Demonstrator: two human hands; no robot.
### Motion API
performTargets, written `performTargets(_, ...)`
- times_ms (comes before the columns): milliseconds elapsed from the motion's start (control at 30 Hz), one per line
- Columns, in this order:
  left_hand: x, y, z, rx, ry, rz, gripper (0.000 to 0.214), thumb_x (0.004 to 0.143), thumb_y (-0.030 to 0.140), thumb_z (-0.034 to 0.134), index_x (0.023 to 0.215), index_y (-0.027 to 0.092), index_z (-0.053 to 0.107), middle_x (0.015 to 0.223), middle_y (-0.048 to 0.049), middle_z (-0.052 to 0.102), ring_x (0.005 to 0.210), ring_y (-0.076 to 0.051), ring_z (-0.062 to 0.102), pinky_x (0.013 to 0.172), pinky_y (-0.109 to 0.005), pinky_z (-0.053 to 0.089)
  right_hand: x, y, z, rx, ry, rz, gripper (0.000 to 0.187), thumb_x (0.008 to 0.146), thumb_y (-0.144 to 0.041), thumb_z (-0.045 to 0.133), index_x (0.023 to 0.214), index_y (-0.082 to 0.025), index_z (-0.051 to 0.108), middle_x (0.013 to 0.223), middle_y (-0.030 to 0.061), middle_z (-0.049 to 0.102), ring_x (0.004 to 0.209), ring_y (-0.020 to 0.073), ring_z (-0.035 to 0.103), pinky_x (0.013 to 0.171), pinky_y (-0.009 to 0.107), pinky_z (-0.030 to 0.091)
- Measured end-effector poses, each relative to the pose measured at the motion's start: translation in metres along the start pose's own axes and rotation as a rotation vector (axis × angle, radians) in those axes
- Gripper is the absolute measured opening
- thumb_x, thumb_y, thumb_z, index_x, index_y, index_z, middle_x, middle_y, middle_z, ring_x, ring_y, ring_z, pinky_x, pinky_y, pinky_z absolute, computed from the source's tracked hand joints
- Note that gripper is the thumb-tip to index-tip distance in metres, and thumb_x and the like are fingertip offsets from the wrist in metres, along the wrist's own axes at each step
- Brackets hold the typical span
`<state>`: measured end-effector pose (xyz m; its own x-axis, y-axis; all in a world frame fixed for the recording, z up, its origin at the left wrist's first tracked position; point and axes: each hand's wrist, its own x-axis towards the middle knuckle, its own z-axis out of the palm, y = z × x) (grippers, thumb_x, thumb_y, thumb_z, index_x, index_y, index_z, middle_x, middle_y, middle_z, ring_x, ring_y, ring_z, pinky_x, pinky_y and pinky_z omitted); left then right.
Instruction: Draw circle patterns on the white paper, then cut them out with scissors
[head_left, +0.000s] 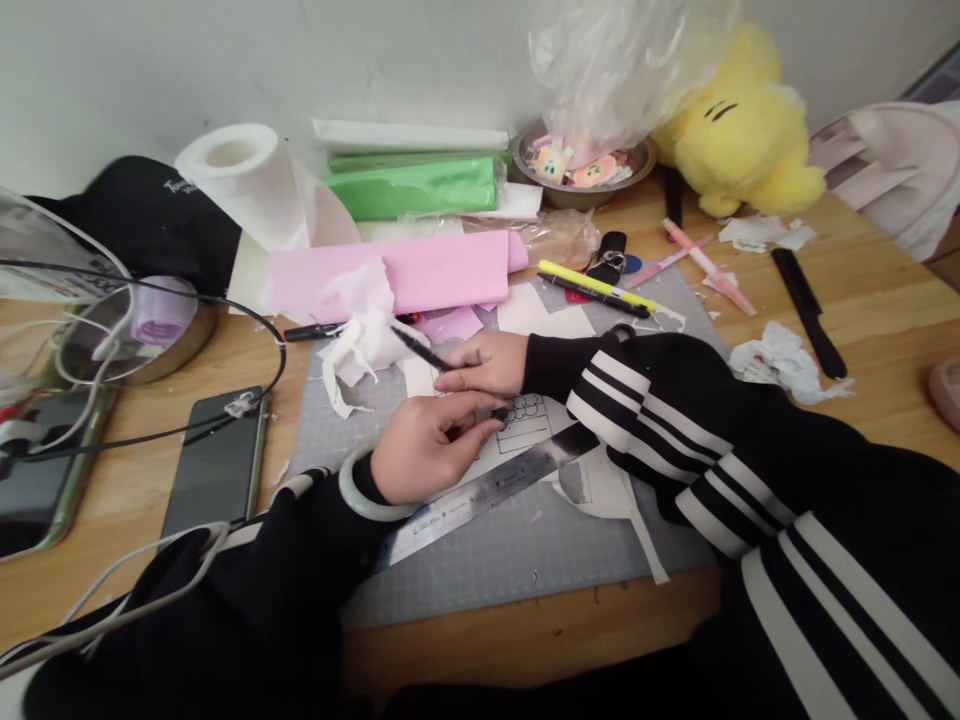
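Now, the left hand [424, 445] pinches a dark bit [500, 412], the right hand [489, 362] a black pen [420, 348].

We find the ruler [487, 491] too finely marked to read, and the left hand [424, 448] hides part of the drawing [526, 428].

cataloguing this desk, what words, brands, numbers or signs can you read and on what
"To", black item; remaining letters blurred
Clear plastic bag: lettering too blurred
Steel ruler: numbers too small
Held black pen: nothing readable
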<state>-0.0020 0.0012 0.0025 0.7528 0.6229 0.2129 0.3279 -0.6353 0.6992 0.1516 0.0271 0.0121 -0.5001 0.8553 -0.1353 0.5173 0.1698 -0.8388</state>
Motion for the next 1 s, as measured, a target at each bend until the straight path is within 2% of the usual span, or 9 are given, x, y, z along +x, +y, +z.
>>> performTargets(100, 0.0, 0.001, -0.001, 0.006, -0.001, -0.008, 0.016, 0.079, 0.022, 0.057, 0.088, 0.012, 0.066, 0.041, 0.008, 0.042, 0.037, -0.005, 0.036, 0.042, -0.017, 0.034, -0.005, -0.001, -0.002, 0.236, 0.332, -0.05, 0.026, 0.085, -0.03, 0.049, 0.066, -0.014, 0.051, 0.056, -0.0055, 0.048, 0.054, 0.0051, 0.044, 0.055, 0.019, 0.036)
performTargets(200, 0.001, 0.002, -0.002, -0.01, -0.013, -0.01, 0.018, 0.08, 0.021, 0.056, 0.091, 0.011, 0.064, 0.041, 0.0091, 0.039, 0.037, -0.005, 0.036, 0.042, -0.016, 0.033, -0.023, -0.002, -0.004, 0.368, 0.671, -0.022, 0.029, 0.087, -0.042, 0.044, 0.079, -0.016, 0.05, 0.058, -0.0045, 0.046, 0.048, 0.0058, 0.043, 0.046, 0.019, 0.034)
performTargets(300, 0.002, 0.002, -0.002, -0.036, -0.011, -0.022, 0.019, 0.08, 0.022, 0.055, 0.093, 0.011, 0.063, 0.041, 0.0099, 0.037, 0.037, -0.005, 0.035, 0.041, -0.016, 0.032, -0.056, 0.001, 0.001, 0.362, 0.777, -0.01, 0.03, 0.085, -0.048, 0.045, 0.082, -0.019, 0.047, 0.058, -0.0046, 0.045, 0.041, 0.006, 0.039, 0.039, 0.021, 0.031)
performTargets(400, 0.004, 0.002, -0.001, -0.061, -0.023, -0.046, 0.019, 0.081, 0.023, 0.056, 0.094, 0.012, 0.064, 0.042, 0.0101, 0.036, 0.038, -0.005, 0.033, 0.041, -0.016, 0.031, -0.088, 0.008, 0.013, 0.255, 0.884, -0.056, 0.024, 0.079, -0.04, 0.056, 0.074, -0.021, 0.044, 0.061, -0.0035, 0.045, 0.046, 0.0073, 0.042, 0.042, 0.021, 0.035)
performTargets(433, 0.004, 0.001, -0.001, -0.069, -0.029, -0.054, 0.019, 0.081, 0.023, 0.056, 0.094, 0.013, 0.064, 0.041, 0.0101, 0.036, 0.038, -0.005, 0.033, 0.041, -0.016, 0.031, -0.096, 0.01, 0.017, 0.192, 0.899, -0.088, 0.02, 0.079, -0.036, 0.056, 0.072, -0.021, 0.044, 0.063, -0.0024, 0.047, 0.049, 0.008, 0.044, 0.044, 0.022, 0.037)
performTargets(533, 0.005, 0.001, 0.0, -0.073, -0.038, -0.071, 0.02, 0.081, 0.025, 0.056, 0.094, 0.013, 0.065, 0.041, 0.0097, 0.038, 0.038, -0.005, 0.034, 0.041, -0.016, 0.031, -0.106, 0.013, 0.027, 0.033, 0.733, -0.185, 0.012, 0.076, -0.023, 0.056, 0.072, -0.02, 0.046, 0.063, -0.0006, 0.053, 0.052, 0.0098, 0.049, 0.049, 0.024, 0.041)
performTargets(667, 0.005, 0.0, 0.0, -0.051, -0.048, -0.074, 0.02, 0.081, 0.027, 0.056, 0.094, 0.014, 0.066, 0.043, 0.009, 0.04, 0.04, -0.005, 0.036, 0.042, -0.015, 0.031, -0.103, 0.013, 0.029, -0.123, 0.529, -0.259, 0.01, 0.074, -0.022, 0.057, 0.071, -0.02, 0.048, 0.058, -0.0024, 0.055, 0.044, 0.0072, 0.044, 0.046, 0.021, 0.037)
performTargets(800, 0.005, -0.001, -0.001, -0.027, -0.059, -0.055, 0.02, 0.081, 0.026, 0.056, 0.095, 0.014, 0.065, 0.044, 0.0086, 0.043, 0.04, -0.005, 0.036, 0.043, -0.015, 0.032, -0.102, 0.013, 0.027, -0.178, 0.517, -0.161, 0.009, 0.076, -0.023, 0.054, 0.071, -0.019, 0.048, 0.062, -0.002, 0.057, 0.05, 0.0072, 0.048, 0.053, 0.021, 0.038)
performTargets(1000, 0.004, -0.002, 0.0, -0.014, -0.042, -0.029, 0.021, 0.082, 0.025, 0.056, 0.098, 0.014, 0.064, 0.044, 0.0092, 0.041, 0.04, -0.005, 0.037, 0.044, -0.015, 0.033, -0.103, 0.017, 0.027, -0.205, 0.503, -0.228, 0.01, 0.077, -0.023, 0.052, 0.071, -0.019, 0.046, 0.064, -0.0004, 0.058, 0.058, 0.0092, 0.052, 0.057, 0.021, 0.039)
